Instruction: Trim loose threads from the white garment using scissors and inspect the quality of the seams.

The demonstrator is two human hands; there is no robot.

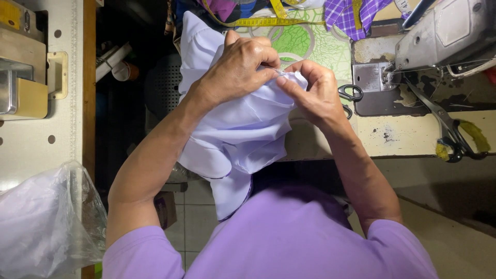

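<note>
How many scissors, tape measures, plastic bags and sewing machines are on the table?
Scissors: 2, large scissors and small snips
Yellow tape measure: 1
Clear plastic bag: 1
Sewing machine: 1
Total: 5

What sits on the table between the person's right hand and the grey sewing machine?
In the head view, small black-handled snips lie between the right hand and the grey sewing machine, beside its metal plate.
</note>
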